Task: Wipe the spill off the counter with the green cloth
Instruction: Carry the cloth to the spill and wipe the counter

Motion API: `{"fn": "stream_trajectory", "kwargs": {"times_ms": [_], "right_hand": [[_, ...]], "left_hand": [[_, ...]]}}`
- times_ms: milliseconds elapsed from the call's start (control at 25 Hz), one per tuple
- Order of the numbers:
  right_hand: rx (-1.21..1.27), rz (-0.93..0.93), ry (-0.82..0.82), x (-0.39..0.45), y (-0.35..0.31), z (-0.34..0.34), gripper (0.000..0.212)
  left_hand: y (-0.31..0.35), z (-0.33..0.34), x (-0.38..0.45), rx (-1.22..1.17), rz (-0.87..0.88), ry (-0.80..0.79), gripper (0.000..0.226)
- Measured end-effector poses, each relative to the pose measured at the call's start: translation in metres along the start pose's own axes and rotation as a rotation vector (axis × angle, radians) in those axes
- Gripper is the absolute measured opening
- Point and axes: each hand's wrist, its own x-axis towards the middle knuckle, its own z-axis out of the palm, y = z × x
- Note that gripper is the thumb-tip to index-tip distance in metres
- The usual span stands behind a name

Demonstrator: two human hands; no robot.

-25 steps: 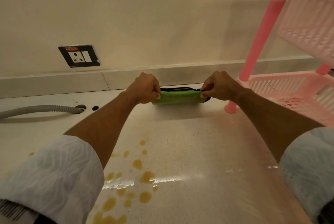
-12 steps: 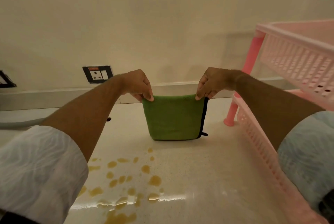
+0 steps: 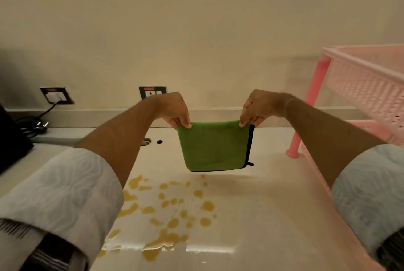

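green cloth [image 3: 215,146] pinched at its top corners by left hand [image 3: 175,110] and right hand [image 3: 258,106], above spill [image 3: 172,211]

- pink plastic rack [image 3: 363,87] fills the right edge of the frame, latticed shelves on a darker pink leg [image 3: 306,115]
- two wall sockets: one at centre [image 3: 150,91], half hidden, and one at the left [image 3: 57,95] with a white plug [image 3: 52,96] in it
- black cable [image 3: 32,121] trails down at the left
- dark blurry object [image 3: 11,137] at the far left edge, can't tell what it is
- two small round holes [image 3: 153,141] mid-frame
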Motion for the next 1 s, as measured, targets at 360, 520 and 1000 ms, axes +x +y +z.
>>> {"fn": "stream_trajectory", "kwargs": {"times_ms": [360,520,1000], "right_hand": [[-0.017,-0.109,0.012,-0.004,-0.071,0.052,0.026],[-0.032,-0.145,-0.012,0.000,-0.111,0.089,0.026],[-0.005,-0.104,0.091,0.034,-0.250,0.235,0.017]], "left_hand": [[-0.053,-0.037,-0.067,-0.015,-0.096,0.118,0.023],[-0.093,-0.061,-0.097,-0.005,-0.135,0.160,0.026],[-0.259,-0.154,-0.147,0.015,-0.079,0.236,0.022]]}}
